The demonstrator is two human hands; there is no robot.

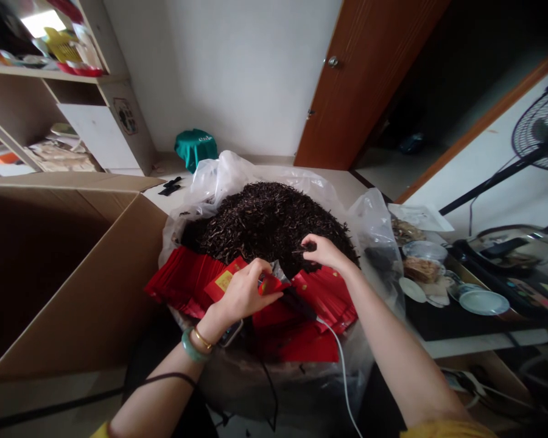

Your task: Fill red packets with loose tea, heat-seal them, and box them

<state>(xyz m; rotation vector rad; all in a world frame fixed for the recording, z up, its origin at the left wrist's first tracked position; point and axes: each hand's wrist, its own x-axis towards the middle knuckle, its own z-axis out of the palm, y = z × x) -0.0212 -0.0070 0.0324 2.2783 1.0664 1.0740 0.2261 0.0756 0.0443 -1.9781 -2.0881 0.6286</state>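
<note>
My left hand (248, 289), with a green bangle and a gold bracelet at its wrist, is closed around a small red packet (274, 283) whose silvery inside shows at its mouth. To the right, my right hand (322, 252) hovers at the front of a heap of dark, dry tea leaves (274, 213), its fingertips pinched on a few leaves. The heap lies in a clear plastic bag (374, 225). Stacks of red packets (182, 280) rest along the near edge of the heap, with more red packets (326, 295) fanned out below my right hand.
An open cardboard box (132, 255) stands close on the left. A white cable (342, 359) runs down past the packets. On the right, a dark table (432, 325) bears containers, lids and a glass-lidded pan (514, 246). Behind are a green-covered stool (195, 148) and a wooden door (347, 91).
</note>
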